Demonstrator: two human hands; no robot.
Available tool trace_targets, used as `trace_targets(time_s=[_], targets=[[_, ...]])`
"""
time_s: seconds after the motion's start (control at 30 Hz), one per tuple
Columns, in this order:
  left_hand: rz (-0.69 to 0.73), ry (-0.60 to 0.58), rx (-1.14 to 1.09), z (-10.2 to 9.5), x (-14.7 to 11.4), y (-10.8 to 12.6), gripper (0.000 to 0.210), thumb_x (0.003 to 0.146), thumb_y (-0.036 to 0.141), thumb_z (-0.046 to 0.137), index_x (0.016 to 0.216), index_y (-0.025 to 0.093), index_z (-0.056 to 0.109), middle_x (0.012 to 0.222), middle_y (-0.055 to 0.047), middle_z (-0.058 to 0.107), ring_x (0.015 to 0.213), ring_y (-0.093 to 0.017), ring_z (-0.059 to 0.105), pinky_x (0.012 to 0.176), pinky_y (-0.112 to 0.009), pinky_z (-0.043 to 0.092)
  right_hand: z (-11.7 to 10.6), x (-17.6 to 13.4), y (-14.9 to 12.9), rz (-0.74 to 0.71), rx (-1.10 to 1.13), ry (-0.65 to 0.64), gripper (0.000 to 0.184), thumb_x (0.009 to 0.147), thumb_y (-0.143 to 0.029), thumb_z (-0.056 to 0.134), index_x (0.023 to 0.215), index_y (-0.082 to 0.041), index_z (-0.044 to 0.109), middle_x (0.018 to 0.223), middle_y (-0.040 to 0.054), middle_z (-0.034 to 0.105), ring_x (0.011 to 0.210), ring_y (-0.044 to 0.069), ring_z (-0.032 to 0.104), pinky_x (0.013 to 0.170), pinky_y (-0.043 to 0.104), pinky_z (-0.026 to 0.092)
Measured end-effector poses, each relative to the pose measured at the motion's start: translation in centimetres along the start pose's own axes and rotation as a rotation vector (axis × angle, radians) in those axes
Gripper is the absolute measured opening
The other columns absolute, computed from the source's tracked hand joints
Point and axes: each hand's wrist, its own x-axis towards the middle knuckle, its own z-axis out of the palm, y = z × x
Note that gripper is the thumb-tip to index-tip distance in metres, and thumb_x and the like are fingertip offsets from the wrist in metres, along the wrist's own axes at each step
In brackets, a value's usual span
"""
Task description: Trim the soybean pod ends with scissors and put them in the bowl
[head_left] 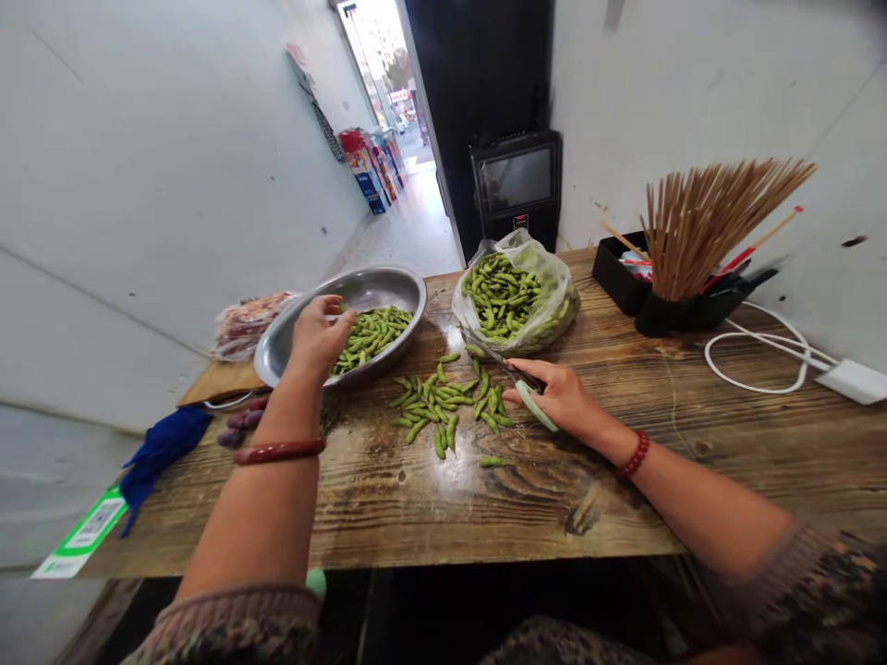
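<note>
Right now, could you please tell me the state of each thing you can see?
Left hand: open, over the bowl
Right hand: closed around the scissors
Scissors: held; blade opening unclear
Bowl: uncovered, partly filled with pods
Bag: open, filled with pods
Loose pods: scattered on the table
Skewers: standing, fanned out
Cable: looped
Blue cloth: crumpled
Screen: dark
Doorway: open
</note>
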Motion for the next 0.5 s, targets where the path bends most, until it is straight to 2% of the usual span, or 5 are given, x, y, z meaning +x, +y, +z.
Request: trace_targets(time_s=[0.07,0.17,0.23,0.33,0.5], targets=[[0.053,-0.019,0.136,-0.2,-0.4,-0.4,0.041,0.073,0.031,0.065,0.110,0.012,0.060,0.109,-0.012,0.064,0.084,-0.020,0.061,0.074,-0.032,0.049,0.0,0.0,0.1,0.004,0.001,0.006,0.046,0.074,-0.038,0.074,0.114,-0.016,0.067,0.104,0.0107,0.072,0.091,0.025,0.069,0.081,0.035,0.055],[0.142,-0.058,0.065,-0.1,-3.8,0.1,0.039,0.081,0.035,0.058,0.113,0.014,0.060,0.107,-0.011,0.066,0.093,-0.023,0.062,0.083,-0.036,0.049,-0.1,0.2,0.1,0.012,0.013,0.017,0.046,0.074,-0.037,0.074,0.114,-0.016,0.067,0.105,0.0103,0.072,0.093,0.025,0.068,0.082,0.035,0.055],[0.223,-0.202,0.010,-0.1,-7.1,0.4,0.035,0.083,0.038,0.056,0.110,0.017,0.062,0.100,-0.008,0.069,0.092,-0.023,0.064,0.087,-0.037,0.048,-0.2,0.3,0.0,0.030,0.026,0.032,0.045,0.073,-0.036,0.074,0.114,-0.017,0.067,0.106,0.0093,0.072,0.095,0.025,0.068,0.084,0.034,0.055],[0.362,-0.377,0.106,-0.1,-11.5,-0.3,0.030,0.079,0.040,0.062,0.102,0.021,0.066,0.104,-0.009,0.068,0.100,-0.026,0.062,0.095,-0.041,0.045,-0.2,0.5,-0.1,0.069,0.036,0.063,0.045,0.072,-0.035,0.075,0.113,-0.017,0.068,0.107,0.0088,0.072,0.094,0.024,0.068,0.086,0.034,0.054],[0.290,-0.442,0.241,1.5,-13.8,-3.6,0.051,0.082,0.045,0.055,0.125,0.018,0.054,0.140,-0.015,0.047,0.130,-0.030,0.043,0.109,-0.047,0.032,-0.1,0.6,-0.3,0.103,0.069,0.066,0.047,0.070,-0.035,0.077,0.112,-0.015,0.069,0.105,0.0098,0.072,0.094,0.025,0.069,0.085,0.035,0.054]])
